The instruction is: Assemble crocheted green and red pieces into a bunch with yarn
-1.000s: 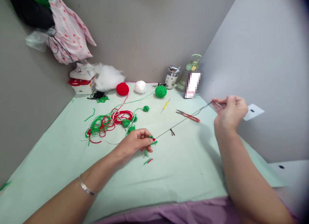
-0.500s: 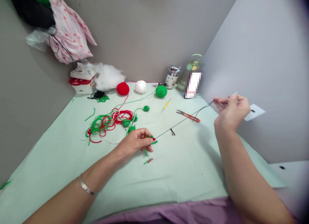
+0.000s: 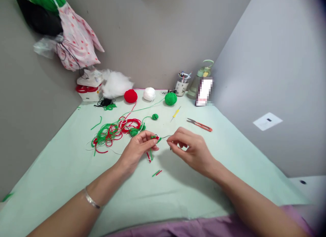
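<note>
My left hand (image 3: 136,149) pinches a small green and red crochet piece (image 3: 155,140) just above the pale green tablecloth (image 3: 63,169), with short yarn ends hanging below it. My right hand (image 3: 190,149) is close on its right, fingers pinched on a thin dark thread (image 3: 165,137) that runs to the piece; a needle, if there is one, is too small to make out. Two short yarn scraps (image 3: 157,172), green and red, lie right under the hands.
A tangle of red and green yarn (image 3: 114,131) lies left of the hands. Red snips (image 3: 200,124) and a yellow-handled hook (image 3: 175,113) lie behind. Red (image 3: 130,96), white (image 3: 149,94) and green (image 3: 170,98) yarn balls, a jar (image 3: 181,84), a bottle (image 3: 200,80) and stuffing (image 3: 116,84) line the back wall.
My right hand has come in from far out on the right, where it held the thread taut, to right beside the crochet piece. My left hand lifted the piece slightly and moved up.
</note>
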The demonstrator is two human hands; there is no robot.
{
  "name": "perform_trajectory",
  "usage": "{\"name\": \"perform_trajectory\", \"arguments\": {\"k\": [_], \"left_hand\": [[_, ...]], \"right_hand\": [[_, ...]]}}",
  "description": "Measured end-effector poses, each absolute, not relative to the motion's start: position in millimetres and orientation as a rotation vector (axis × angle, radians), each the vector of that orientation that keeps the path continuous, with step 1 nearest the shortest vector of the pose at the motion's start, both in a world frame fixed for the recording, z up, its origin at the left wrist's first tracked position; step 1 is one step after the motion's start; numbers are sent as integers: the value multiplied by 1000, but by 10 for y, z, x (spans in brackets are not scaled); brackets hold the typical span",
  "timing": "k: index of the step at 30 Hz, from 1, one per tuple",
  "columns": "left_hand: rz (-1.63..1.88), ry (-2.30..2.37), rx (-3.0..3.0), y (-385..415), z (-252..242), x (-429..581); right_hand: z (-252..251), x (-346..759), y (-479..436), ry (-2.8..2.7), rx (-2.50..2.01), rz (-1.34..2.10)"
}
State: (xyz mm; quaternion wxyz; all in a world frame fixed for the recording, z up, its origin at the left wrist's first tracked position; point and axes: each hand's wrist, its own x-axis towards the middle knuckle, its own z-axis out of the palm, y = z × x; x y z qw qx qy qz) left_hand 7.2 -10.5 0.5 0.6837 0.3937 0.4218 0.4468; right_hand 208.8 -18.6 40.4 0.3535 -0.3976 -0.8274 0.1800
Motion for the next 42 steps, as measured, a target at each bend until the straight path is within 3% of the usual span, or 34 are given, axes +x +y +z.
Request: {"name": "perform_trajectory", "arguments": {"k": [6, 20, 34, 39, 42], "left_hand": [[1008, 964, 927, -111, 8, 81], [1011, 1031, 990, -124, 0, 100], [1008, 1209, 1379, -245, 17, 196], [953, 1066, 1384, -209, 33, 134], [934, 981, 1480, -198, 22, 107]], "right_hand": [[328, 2048, -176, -2274, -1068, 347], [300, 2032, -196, -2246, -1215, 439], [285, 2013, -169, -2078, -1385, 949], [353, 2117, -73, -1943, -1285, 909], [346, 2151, -32, -1930, -1128, 1214]]}}
